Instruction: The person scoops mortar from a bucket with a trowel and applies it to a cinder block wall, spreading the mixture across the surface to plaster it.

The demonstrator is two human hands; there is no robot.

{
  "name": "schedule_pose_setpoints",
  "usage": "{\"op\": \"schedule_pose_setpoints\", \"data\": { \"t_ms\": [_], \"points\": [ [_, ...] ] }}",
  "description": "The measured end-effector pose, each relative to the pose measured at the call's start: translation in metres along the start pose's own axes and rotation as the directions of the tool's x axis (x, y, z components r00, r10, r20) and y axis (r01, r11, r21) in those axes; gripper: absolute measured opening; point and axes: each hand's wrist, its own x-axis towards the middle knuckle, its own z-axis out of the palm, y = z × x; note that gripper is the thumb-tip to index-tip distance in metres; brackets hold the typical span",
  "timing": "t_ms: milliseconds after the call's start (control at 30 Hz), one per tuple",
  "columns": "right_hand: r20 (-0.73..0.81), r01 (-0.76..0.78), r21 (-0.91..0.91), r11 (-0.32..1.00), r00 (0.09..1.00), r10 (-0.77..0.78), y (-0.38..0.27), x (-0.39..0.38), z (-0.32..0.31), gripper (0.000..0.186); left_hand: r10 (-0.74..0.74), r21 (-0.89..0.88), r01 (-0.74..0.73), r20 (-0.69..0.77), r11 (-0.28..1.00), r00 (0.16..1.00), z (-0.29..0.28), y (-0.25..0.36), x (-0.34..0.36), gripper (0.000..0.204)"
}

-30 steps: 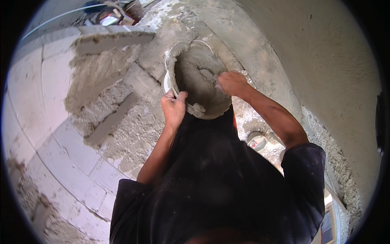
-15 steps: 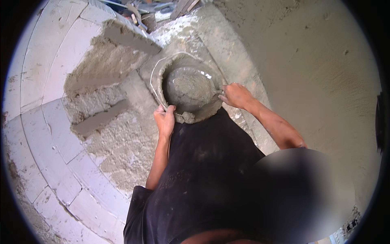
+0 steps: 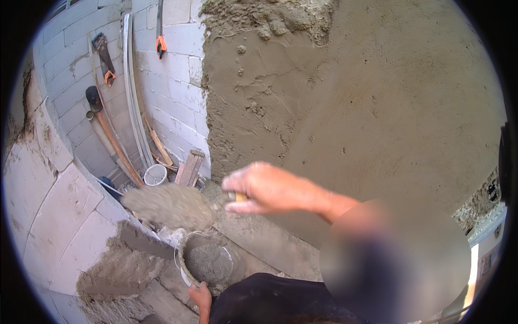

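My right hand (image 3: 270, 189) is closed round the yellowish handle of a trowel, raised above the bucket. Wet grey mortar (image 3: 172, 208) covers the trowel's blade, which points left and is smeared by motion. Below it, a bucket (image 3: 186, 272) crusted with mortar stands on a plank, with a thin white bail along its rim. More mortar lies in a lump inside. At the near left of the rim, my left hand (image 3: 200, 296) grips the bucket's edge.
Wet plaster coats the wall (image 3: 388, 108) at the right. Pale blocks (image 3: 54, 189) curve along the left, with mortar spread (image 3: 118, 267) near the bucket. Beyond stand a white pail (image 3: 155, 175), wooden offcuts (image 3: 190, 167) and long strips (image 3: 135, 97); handsaws (image 3: 106, 59) hang on the block wall.
My right hand has lifted the trowel out of the bucket with mortar on it. My left hand stays on the rim. The view has tilted up toward the wall.
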Motion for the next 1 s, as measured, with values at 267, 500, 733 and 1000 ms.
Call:
{"op": "schedule_pose_setpoints", "data": {
  "t_ms": [267,500,733,1000],
  "points": [
    [-0.052,-0.389,0.467,0.794,0.884,0.464,0.106,0.024,-0.225,0.028,0.09,0.063,-0.09,0.007,0.994,0.996,-0.001,0.033,0.02,0.029],
    [-0.641,-0.682,0.209,0.701,0.446,0.625,0.101,-0.1,-0.272,0.025,-0.015,0.068,0.01,0.087,0.998,0.996,0.016,-0.008,0.034,0.032],
    [-0.371,-0.813,-0.197,0.548,0.579,0.726,0.168,-0.075,-0.258,0.026,-0.091,0.254,0.065,0.09,0.965,0.992,0.053,-0.024,0.073,0.036],
    [-0.373,-0.835,-0.198,0.513,0.548,0.749,0.189,-0.049,-0.338,0.025,0.145,0.415,-0.078,-0.133,0.906,0.98,0.078,0.003,0.058,0.041]
  ]
}}
